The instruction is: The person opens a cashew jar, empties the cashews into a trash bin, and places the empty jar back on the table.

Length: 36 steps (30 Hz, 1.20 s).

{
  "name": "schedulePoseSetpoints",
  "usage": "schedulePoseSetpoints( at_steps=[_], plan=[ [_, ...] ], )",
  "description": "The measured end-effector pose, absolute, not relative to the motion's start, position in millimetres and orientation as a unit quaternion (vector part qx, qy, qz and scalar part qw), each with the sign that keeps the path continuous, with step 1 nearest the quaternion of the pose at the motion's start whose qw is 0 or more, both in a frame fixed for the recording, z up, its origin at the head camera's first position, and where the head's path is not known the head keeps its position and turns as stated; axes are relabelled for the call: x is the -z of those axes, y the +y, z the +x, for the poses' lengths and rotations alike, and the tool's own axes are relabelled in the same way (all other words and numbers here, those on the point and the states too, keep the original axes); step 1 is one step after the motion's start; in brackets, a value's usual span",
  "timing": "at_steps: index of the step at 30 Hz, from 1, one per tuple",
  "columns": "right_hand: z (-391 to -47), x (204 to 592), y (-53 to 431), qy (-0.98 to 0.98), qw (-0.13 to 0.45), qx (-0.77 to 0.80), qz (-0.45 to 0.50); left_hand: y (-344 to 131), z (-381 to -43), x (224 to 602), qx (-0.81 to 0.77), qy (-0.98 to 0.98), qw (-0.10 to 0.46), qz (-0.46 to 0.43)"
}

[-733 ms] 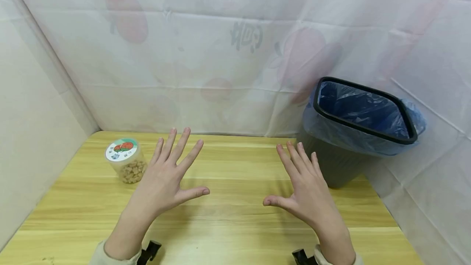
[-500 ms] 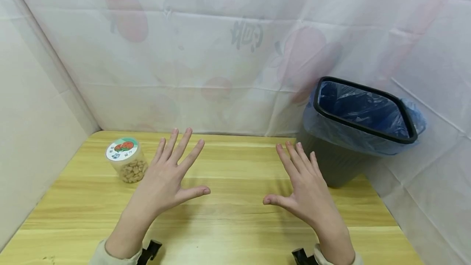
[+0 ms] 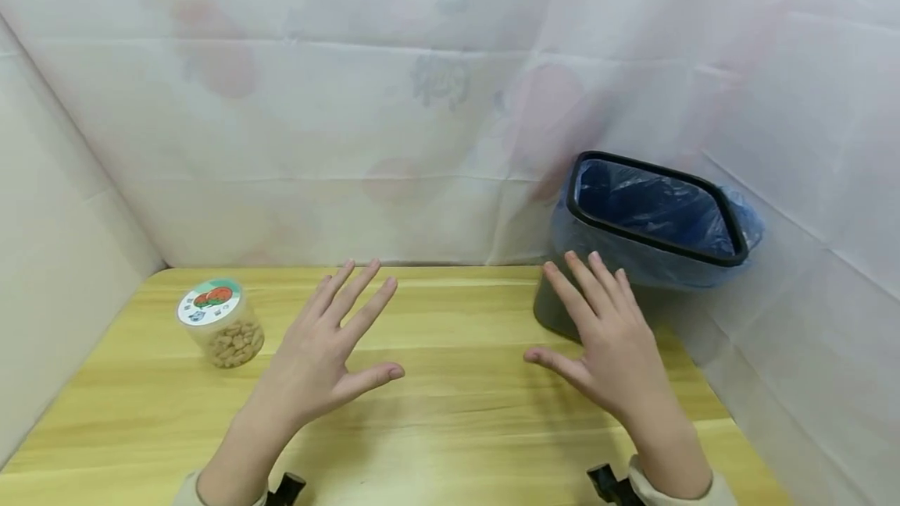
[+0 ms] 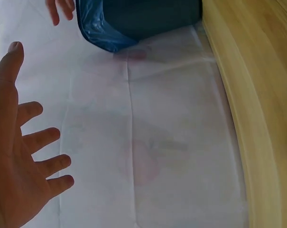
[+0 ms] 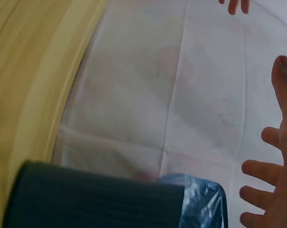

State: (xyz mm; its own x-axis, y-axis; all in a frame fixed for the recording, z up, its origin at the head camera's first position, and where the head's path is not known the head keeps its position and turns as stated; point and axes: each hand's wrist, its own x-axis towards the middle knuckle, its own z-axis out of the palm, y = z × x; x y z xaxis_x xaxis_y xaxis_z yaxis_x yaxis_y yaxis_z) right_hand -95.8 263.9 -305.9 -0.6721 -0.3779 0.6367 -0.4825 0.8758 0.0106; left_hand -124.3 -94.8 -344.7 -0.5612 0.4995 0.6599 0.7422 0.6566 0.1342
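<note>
My left hand (image 3: pixel 319 354) is held over the table with its fingers spread and nothing in it. Just left of it stands a clear plastic jar (image 3: pixel 223 326) with a white and green lid and tan nut-like pieces inside. On the other side my right hand (image 3: pixel 615 342) has its fingers spread too, also holding nothing. Its fingertips overlap the lower part of a dark trash bin (image 3: pixel 562 307) in the head view. In the left wrist view the left hand (image 4: pixel 20 152) shows its palm side, thumb raised.
A blue plastic bag (image 3: pixel 654 201) lines the bin under its black rim (image 3: pixel 657 240). Behind the wooden table (image 3: pixel 450 412) hangs a pale printed curtain (image 3: pixel 351 115), and white sheets close off both sides. Black wrist mounts (image 3: pixel 284 489) show at the sleeves.
The head view has shifted, so jar and bin sit further left in it. The right hand now appears further right, overlapping the bin more. Both hands stay spread.
</note>
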Motion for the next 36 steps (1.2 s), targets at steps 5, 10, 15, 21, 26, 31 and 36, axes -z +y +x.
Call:
schedulePoseSetpoints(
  at_steps=[5, 10, 15, 21, 26, 31, 36],
  plan=[
    [-94.8, 284.9, 279.0, -0.886, 0.396, -0.051, 0.236, -76.2, -128.8, 330.6, 0.243, -0.829, 0.315, -0.392],
    [-96.9, 270.8, 297.9, -0.883, 0.411, -0.029, 0.226, -54.2, -134.6, 314.5, 0.264, -0.813, 0.320, -0.408],
    [-99.5, 263.7, 315.0, -0.893, 0.394, -0.013, 0.215, -34.0, -144.5, 302.3, 0.257, -0.801, 0.327, -0.432],
    [-101.6, 261.0, 327.6, -0.897, 0.392, -0.020, 0.204, -13.0, -152.3, 292.2, 0.254, -0.791, 0.322, -0.453],
    [-103.7, 262.7, 336.3, -0.901, 0.387, -0.027, 0.194, 2.6, -159.3, 286.3, 0.250, -0.786, 0.321, -0.464],
    [-107.2, 261.9, 344.6, -0.901, 0.386, -0.037, 0.194, 18.0, -170.7, 282.0, 0.239, -0.782, 0.321, -0.478],
    [-110.2, 261.1, 353.7, -0.906, 0.380, -0.037, 0.183, 35.4, -180.1, 281.2, 0.236, -0.774, 0.318, -0.494]
  ],
)
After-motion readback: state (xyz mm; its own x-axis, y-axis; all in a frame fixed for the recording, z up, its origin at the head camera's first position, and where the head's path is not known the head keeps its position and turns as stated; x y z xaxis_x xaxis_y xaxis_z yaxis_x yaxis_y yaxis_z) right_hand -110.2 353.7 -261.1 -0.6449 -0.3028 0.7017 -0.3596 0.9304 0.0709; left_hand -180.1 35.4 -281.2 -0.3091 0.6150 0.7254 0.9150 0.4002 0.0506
